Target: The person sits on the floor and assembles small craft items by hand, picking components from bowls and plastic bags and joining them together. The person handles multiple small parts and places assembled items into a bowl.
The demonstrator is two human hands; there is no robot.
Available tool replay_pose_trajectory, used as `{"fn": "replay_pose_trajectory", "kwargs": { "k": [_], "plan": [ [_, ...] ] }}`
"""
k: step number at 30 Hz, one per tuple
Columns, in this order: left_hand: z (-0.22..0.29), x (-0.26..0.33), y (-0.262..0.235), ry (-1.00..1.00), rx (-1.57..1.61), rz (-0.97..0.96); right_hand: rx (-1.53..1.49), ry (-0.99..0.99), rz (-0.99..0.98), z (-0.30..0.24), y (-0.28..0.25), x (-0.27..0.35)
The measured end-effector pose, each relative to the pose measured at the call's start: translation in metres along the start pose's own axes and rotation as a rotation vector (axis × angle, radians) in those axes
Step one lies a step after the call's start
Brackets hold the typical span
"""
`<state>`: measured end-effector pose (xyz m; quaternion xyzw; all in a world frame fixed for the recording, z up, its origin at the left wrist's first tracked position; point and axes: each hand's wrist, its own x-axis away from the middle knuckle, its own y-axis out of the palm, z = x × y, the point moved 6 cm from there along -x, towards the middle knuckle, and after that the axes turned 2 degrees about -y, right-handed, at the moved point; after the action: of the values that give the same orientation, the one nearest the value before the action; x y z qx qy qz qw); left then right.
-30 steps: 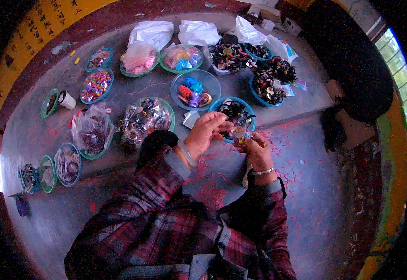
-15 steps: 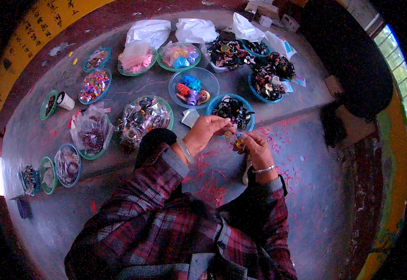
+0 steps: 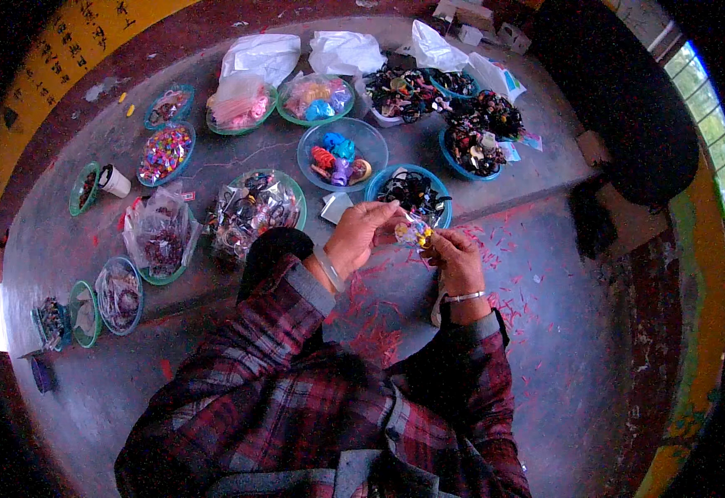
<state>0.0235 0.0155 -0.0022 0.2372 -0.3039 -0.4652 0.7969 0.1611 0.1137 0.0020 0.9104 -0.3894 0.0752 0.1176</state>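
Between my hands is a small clear plastic bag [image 3: 413,234] with yellow and other bright bits in it; what they are is too small to tell. My left hand [image 3: 354,238] is closed, thumb and fingers pinching the bag's left side. The bag's right side is gripped by the thumb and fingers of my right hand [image 3: 460,261]. Just beyond the hands stands a blue bowl [image 3: 372,193] of black cords or bands. A small white card or packet [image 3: 336,207] lies left of that bowl, close to my left hand.
A clear basin [image 3: 307,158] with bright coils stands farther back. To the left are a green bowl [image 3: 303,203] of wrapped pieces and a bowl of colourful beads [image 3: 163,154]. White plastic bags [image 3: 261,58] line the far side. Red scraps [image 3: 377,332] litter the floor past a ledge.
The small bag has turned and shifted slightly, so its yellow contents show more clearly. Both hands keep hold of it, with small finger movements. The whole view has shifted a little.
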Motion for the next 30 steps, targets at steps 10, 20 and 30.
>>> {"fn": "replay_pose_trajectory", "kwargs": {
  "k": [10,20,30],
  "plan": [
    [-0.009,0.003,0.013,-0.151,-0.313,-0.191,-0.016,-0.164,0.083,-0.009,-0.012,-0.001],
    [-0.025,-0.004,0.013,-0.040,-0.543,-0.276,0.055,-0.162,-0.022,-0.008,-0.001,0.001],
    [-0.031,-0.004,0.013,-0.134,-0.356,-0.269,0.050,-0.227,0.052,-0.008,-0.003,0.000]
  ]
}}
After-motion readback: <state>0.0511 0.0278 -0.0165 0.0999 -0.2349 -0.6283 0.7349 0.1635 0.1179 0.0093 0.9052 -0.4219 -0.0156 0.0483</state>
